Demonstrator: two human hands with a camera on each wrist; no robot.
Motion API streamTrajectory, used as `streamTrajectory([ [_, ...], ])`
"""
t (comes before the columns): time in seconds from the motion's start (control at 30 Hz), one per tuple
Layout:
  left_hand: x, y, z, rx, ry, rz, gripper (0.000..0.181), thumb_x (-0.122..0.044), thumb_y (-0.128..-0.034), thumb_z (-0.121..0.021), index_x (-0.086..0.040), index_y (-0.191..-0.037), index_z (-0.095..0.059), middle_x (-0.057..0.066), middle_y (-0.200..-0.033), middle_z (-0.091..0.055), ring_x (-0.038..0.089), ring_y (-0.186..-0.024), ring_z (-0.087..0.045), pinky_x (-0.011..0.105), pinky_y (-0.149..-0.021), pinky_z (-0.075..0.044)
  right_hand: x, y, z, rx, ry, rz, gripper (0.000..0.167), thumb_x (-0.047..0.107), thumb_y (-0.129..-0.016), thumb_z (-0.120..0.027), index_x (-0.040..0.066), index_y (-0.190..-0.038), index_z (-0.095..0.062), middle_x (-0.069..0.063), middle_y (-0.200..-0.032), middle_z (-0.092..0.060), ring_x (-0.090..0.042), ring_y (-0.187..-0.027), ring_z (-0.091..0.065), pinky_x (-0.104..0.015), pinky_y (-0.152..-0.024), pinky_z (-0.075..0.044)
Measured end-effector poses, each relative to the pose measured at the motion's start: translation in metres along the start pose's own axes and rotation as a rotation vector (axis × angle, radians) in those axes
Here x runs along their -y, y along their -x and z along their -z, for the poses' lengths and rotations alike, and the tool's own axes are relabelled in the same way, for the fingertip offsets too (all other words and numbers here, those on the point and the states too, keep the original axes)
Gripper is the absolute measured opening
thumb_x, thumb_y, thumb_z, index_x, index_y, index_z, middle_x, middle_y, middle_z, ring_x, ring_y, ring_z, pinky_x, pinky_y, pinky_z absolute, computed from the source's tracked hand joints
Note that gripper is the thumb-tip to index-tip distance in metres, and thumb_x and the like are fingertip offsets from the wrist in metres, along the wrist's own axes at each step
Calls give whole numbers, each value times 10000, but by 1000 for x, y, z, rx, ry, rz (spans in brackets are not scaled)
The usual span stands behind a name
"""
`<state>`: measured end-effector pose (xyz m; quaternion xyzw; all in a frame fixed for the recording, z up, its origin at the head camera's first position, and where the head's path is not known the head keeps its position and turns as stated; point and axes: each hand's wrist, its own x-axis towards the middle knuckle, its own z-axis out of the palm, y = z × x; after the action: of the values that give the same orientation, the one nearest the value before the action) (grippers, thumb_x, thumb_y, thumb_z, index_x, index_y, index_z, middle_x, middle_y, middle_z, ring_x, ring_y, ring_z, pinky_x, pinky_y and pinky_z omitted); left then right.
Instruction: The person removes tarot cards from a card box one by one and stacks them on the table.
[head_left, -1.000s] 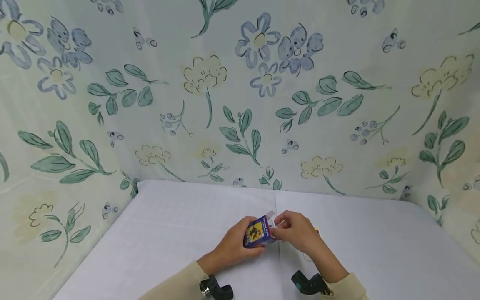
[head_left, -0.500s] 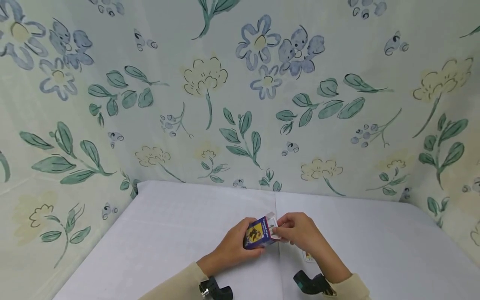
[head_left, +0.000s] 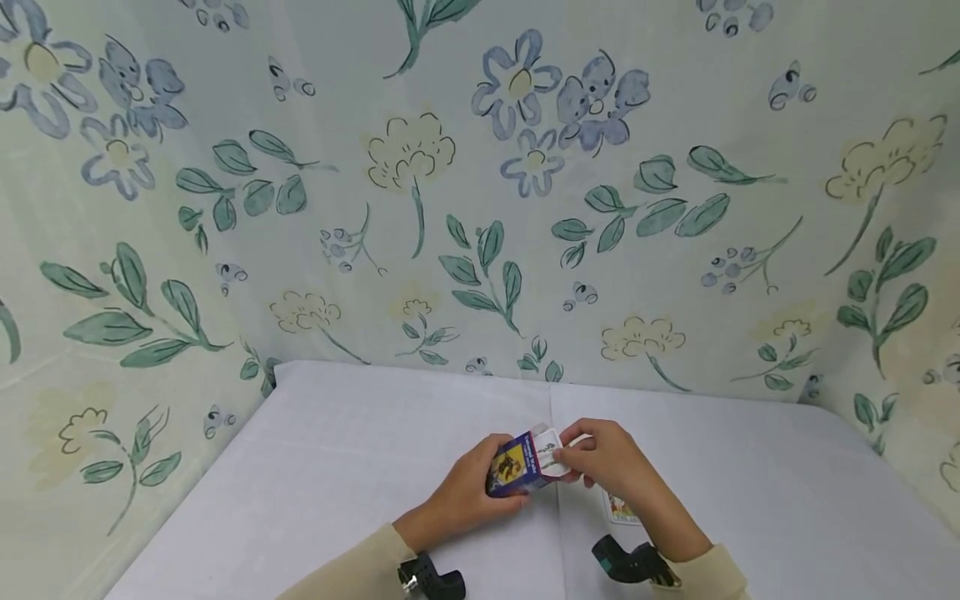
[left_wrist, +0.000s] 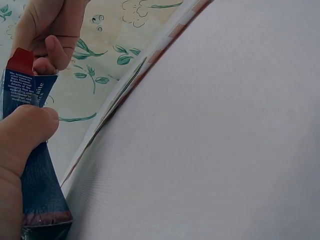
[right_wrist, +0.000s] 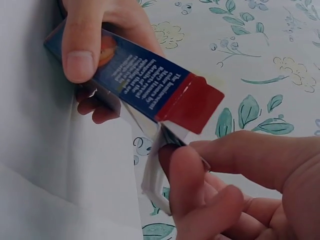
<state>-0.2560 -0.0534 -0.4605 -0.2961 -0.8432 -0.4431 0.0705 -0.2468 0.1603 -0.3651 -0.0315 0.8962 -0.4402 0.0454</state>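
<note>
In the head view my left hand (head_left: pixel 467 483) grips a small blue card box (head_left: pixel 512 468) with a yellow picture on its front, tilted above the table. The box's red end flap (right_wrist: pixel 196 104) stands open in the right wrist view. My right hand (head_left: pixel 603 457) pinches a white printed paper insert (head_left: pixel 547 443) that sticks partly out of the open end; whether it is a card or a booklet I cannot tell. Below the right forearm a picture card (head_left: pixel 620 509) lies on the table, partly hidden by that arm.
A white cloth (head_left: pixel 360 450) covers the table. Flower-patterned fabric (head_left: pixel 420 275) hangs behind it and at both sides. Black camera mounts (head_left: pixel 626 562) sit at both wrists.
My right hand has moved slightly right, away from the box, and more of the white paper insert shows outside the opening. The left hand and the box stay nearly still.
</note>
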Motion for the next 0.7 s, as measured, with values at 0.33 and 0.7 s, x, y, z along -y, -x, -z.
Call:
streamTrajectory([
  [0.33, 1, 1, -1, 5, 5, -1, 671, -411, -807, -760, -203, -1339, -409, -63, -1164, -545, 56, -978, -522, 239, -833, -468, -2, 1, 4, 16, -68, -33, 220, 123, -849, -713, 37, -1032, -627, -56, -749, -699, -272, -584, -641, -311, -493, -471],
  [0.7, 2, 2, -1, -5, -11, 0, 679, -415, -801, -765, -207, -1340, -410, -60, -1172, -546, 57, -985, -523, 242, -834, -471, -6, 3, 11, 16, -139, -39, 270, 109, -855, -698, 12, -1084, -593, -93, -771, -704, -287, -598, -671, -330, -504, -520],
])
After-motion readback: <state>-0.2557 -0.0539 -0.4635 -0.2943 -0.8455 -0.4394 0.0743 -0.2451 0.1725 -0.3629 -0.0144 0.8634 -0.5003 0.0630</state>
